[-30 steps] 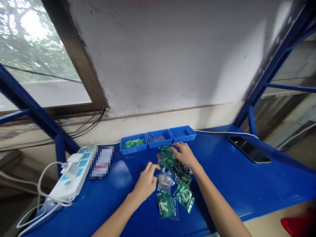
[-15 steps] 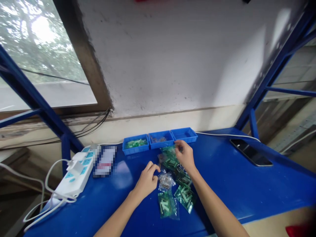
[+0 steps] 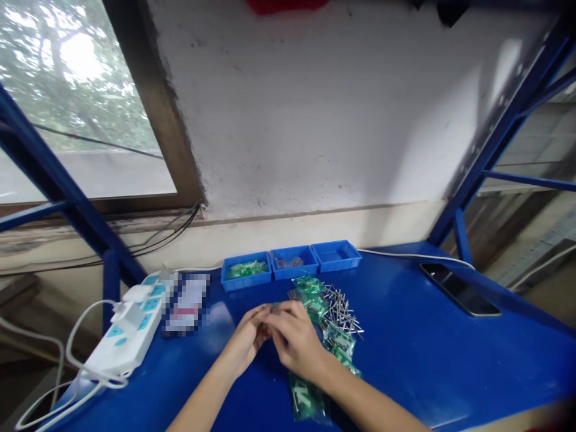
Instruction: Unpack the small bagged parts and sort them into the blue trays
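Observation:
My left hand [image 3: 251,337] and my right hand [image 3: 294,337] meet above the front middle of the table, fingers pinched together. Between their fingertips shows a bit of a small green plastic bag [image 3: 273,306], mostly hidden by the fingers. Right beside and behind the right hand lie several green plastic bags [image 3: 311,294] with small parts inside. A loose pile of thin metal pins [image 3: 341,311] spreads to their right. Under the right forearm, another green bag [image 3: 306,399] with pale parts is partly covered.
Three blue trays stand in a row at the back: the left tray [image 3: 246,282] with green bags, the middle tray [image 3: 294,272] with clear bags, the right tray [image 3: 336,257]. A power strip [image 3: 130,333] and a phone [image 3: 186,305] lie left; a black phone [image 3: 459,290] lies right.
My right hand has come left and nearer from the green bags to meet my left hand, which has shifted slightly left. The pile of metal pins is now uncovered. The view has tilted slightly.

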Tool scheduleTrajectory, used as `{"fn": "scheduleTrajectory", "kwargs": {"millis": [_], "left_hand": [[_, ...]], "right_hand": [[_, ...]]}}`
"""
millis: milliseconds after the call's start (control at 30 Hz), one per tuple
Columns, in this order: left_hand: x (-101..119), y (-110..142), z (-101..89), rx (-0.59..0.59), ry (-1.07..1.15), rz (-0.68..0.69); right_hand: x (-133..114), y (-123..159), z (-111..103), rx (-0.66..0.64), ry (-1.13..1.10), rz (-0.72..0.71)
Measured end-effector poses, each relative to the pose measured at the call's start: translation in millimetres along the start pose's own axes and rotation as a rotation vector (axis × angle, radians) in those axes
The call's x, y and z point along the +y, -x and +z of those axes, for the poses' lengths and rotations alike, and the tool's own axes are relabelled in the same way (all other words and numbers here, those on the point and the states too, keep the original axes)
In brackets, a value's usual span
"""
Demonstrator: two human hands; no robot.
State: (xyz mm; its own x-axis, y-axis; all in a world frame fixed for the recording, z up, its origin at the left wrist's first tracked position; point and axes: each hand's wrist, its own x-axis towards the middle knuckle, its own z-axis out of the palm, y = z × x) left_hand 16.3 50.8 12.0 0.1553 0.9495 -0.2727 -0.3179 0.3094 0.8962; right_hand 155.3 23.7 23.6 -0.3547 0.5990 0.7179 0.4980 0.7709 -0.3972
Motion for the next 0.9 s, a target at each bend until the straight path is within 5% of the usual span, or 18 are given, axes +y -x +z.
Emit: {"fn": "scheduleTrajectory", "kwargs": {"millis": [133, 333, 433, 633, 900], "left_hand": [[14.3, 4.6, -8.4, 0.049, -0.221, 0.181], [28.4, 8.8, -12.5, 0.121, -0.441, 0.39], [26.9, 8.7, -11.3, 0.1, -0.433, 0.391], [22.0, 9.8, -6.1, 0.022, -0.448, 0.332], [23.3, 6.7, -12.6, 0.102, -0.549, 0.25]], "right_hand": [[-8.1, -1.5, 0.8, -0.056, -0.011, 0.108], [9.0, -6.8, -5.0, 0.048, -0.144, 0.451], [17.8, -8.4, -4.8, 0.122, -0.329, 0.615], [23.8, -10.0, -1.3, 0.052, -0.738, 0.761], [32.0, -13.0, -7.3, 0.215, -0.687, 0.82]]}}
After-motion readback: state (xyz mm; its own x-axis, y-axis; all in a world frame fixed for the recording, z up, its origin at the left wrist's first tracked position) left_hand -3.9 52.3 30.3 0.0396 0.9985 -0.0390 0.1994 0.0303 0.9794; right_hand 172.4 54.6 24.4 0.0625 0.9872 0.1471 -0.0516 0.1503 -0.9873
